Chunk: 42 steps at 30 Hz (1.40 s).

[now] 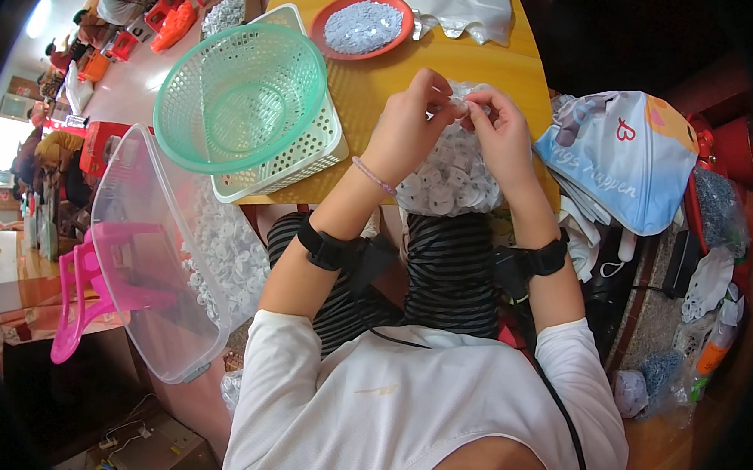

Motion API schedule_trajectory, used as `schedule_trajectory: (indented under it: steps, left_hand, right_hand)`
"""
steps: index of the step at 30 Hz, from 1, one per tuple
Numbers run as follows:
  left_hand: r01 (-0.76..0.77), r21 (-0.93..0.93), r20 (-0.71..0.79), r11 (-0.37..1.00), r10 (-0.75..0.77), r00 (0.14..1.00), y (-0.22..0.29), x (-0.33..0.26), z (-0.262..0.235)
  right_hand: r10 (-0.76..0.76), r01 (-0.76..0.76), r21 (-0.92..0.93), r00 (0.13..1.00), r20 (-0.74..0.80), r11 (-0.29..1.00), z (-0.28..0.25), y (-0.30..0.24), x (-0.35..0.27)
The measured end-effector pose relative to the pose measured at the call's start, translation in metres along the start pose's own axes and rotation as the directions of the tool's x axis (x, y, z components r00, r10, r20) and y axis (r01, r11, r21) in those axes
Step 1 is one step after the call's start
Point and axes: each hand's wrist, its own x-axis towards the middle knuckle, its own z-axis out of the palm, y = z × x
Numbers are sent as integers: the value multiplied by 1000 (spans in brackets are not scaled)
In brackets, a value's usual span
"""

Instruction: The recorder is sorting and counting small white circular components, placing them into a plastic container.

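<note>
Yellow counter [504, 72]; green basket [240, 97] on its left side sits empty. Clear bag of white discs [450, 174] at its near edge, still full. Left hand [408, 121] and right hand [497, 124], fingers pinched shut, meet on one small white piece [461, 102] above the bag.
</note>
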Motion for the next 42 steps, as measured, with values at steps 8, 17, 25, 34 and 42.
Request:
schedule_trajectory:
  steps: [8, 17, 25, 34, 42]
  left_hand:
    - [183, -240, 152, 953, -150, 977, -15, 1, -4]
    - [205, -246, 183, 947, -162, 970, -11, -1, -4]
    - [255, -253, 207, 933, -206, 956, -13, -2, -4]
    - [26, -245, 81, 969, -6, 997, -15, 4, 1]
    - [-11, 19, 152, 1000, 8, 988, -5, 11, -7]
  right_hand:
    - [-19, 26, -91, 997, 75, 995, -3, 3, -1]
    - [30, -31, 71, 999, 16, 997, -1, -2, 1]
    - [85, -94, 95, 992, 98, 991, -5, -5, 1]
    - [88, -98, 203, 994, 57, 974, -3, 0, 3]
    - [47, -59, 99, 992, 117, 993, -7, -5, -2]
